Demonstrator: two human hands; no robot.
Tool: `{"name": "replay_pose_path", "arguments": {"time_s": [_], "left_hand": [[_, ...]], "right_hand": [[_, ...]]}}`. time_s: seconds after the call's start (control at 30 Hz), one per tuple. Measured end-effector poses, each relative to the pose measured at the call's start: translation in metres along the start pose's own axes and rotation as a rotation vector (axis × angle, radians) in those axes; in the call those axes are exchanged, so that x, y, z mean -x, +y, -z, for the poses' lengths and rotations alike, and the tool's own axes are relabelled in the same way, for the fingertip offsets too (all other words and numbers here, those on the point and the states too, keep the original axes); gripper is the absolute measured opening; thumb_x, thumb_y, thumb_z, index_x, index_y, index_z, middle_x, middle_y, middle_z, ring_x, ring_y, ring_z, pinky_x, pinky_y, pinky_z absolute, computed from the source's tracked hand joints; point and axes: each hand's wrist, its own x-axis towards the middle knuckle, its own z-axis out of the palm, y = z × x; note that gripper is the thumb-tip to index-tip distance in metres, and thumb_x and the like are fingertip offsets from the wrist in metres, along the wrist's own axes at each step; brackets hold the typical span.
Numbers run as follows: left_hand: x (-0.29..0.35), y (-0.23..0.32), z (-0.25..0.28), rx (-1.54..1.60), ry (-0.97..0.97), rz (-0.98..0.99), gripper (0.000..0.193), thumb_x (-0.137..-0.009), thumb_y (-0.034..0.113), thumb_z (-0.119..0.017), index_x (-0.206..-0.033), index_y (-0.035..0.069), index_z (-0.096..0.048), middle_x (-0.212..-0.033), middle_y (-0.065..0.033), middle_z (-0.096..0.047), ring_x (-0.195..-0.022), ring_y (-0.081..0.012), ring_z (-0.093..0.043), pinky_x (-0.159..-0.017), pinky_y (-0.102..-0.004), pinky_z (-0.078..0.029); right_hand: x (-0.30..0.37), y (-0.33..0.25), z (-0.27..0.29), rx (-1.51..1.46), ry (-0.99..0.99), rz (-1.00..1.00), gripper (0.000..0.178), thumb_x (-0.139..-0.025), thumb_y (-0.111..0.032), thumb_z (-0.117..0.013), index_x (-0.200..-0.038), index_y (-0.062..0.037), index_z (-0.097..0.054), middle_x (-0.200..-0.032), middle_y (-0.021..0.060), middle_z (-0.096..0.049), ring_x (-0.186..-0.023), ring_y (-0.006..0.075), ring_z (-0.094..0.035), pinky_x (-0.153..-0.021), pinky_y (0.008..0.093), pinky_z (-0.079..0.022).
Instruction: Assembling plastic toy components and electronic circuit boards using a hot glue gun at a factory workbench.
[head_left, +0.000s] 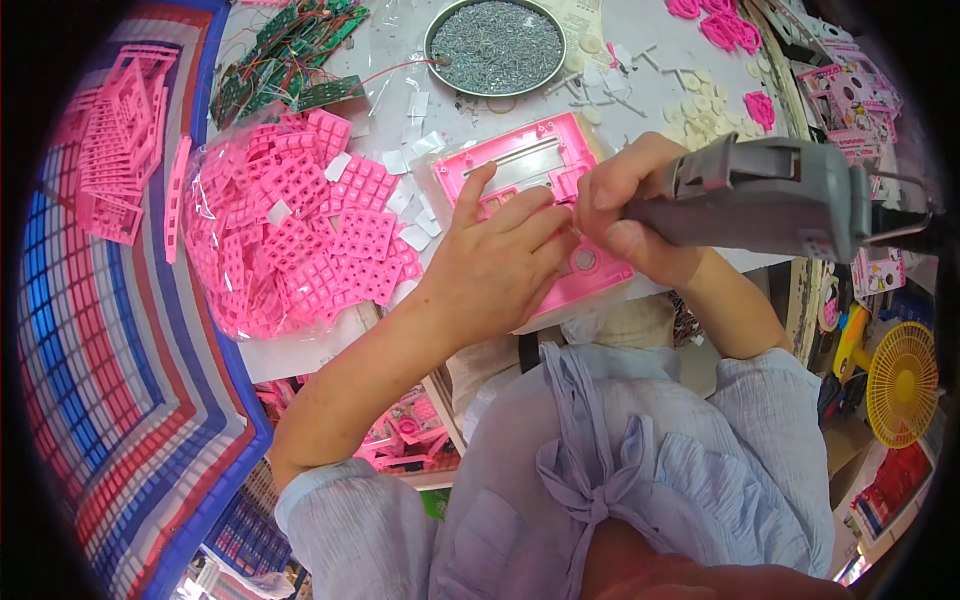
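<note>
Round tray (pixel 495 95): small screws (pixel 500 45);
Clear bag (pixel 215 180): pink keypad panels (pixel 365 232);
Printed sheet (pixel 578 14): beside tray, lettering unreadable;
Pink casing (pixel 588 287): at table's (pixel 635 25) near edge, under spread left hand (pixel 510 255);
Grey tool (pixel 760 200): clasped in right hand (pixel 640 210).

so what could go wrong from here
The grey handheld tool in the right hand points close to the left hand's fingers, so a slip might nick them or scratch the pink casing beneath. Also, a red wire reaches the round dish of screws; if it snags, it could flick some screws out.
</note>
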Motion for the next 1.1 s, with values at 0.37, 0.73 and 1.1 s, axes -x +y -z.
{"name": "replay_pose_path", "arguments": {"time_s": [0.37,0.73,1.1], "left_hand": [[-0.003,-0.015,0.005,-0.019,-0.014,-0.109,0.018,-0.090,0.024,-0.062,-0.102,0.015,-0.072,-0.106,0.0055,-0.063,-0.117,-0.0140,-0.056,-0.115,-0.0563,-0.025],[-0.002,-0.016,0.001,-0.056,-0.015,-0.142,0.019,-0.089,0.024,-0.059,-0.099,0.015,-0.072,-0.102,0.0029,-0.063,-0.120,-0.0144,-0.055,-0.117,-0.0565,-0.025],[0.007,-0.007,0.014,-0.034,0.148,-0.050,0.017,-0.082,0.014,-0.067,-0.099,0.012,-0.071,-0.107,-0.0013,-0.066,-0.113,-0.0206,-0.058,-0.109,-0.0540,-0.033]], "right_hand": [[0.002,0.005,0.006,0.114,-0.070,0.007,0.025,-0.092,-0.013,-0.065,-0.105,-0.0052,-0.046,-0.070,0.0050,-0.051,-0.059,0.0124,-0.046,-0.054,0.0299,-0.040],[0.007,0.000,0.009,0.339,-0.163,0.045,0.017,-0.087,-0.006,-0.065,-0.095,-0.0048,-0.051,-0.073,0.0072,-0.055,-0.060,0.0167,-0.054,-0.057,0.0309,-0.046],[-0.022,-0.023,0.012,0.036,0.034,0.050,0.040,-0.090,-0.028,-0.072,-0.112,-0.0032,-0.050,-0.063,0.0013,-0.048,-0.054,0.0111,-0.047,-0.048,0.0274,-0.039]]}}
